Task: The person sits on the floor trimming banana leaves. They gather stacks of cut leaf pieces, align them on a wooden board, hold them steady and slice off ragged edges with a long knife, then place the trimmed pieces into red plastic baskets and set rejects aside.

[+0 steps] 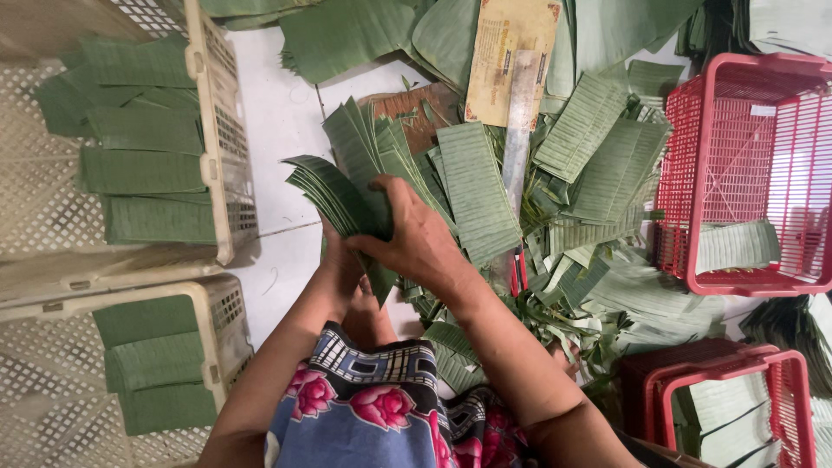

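A thick stack of cut green leaf rectangles (334,186) is fanned out between both my hands at the middle of the view. My right hand (416,234) lies over the stack and grips it from above, thumb towards the left. Below it, my left hand (341,260) holds the stack's lower edge and is mostly hidden by the leaves and the right hand. More cut leaf pieces (477,186) lie just right of the stack on a heap of trimmings.
Two beige plastic crates (221,165) (217,312) at the left hold piled leaf rectangles. Two red baskets (706,173) (693,373) stand at the right with some pieces inside. A long blade (520,113) and a yellowish board (507,52) lie at the top. Leaf scraps (598,286) cover the floor.
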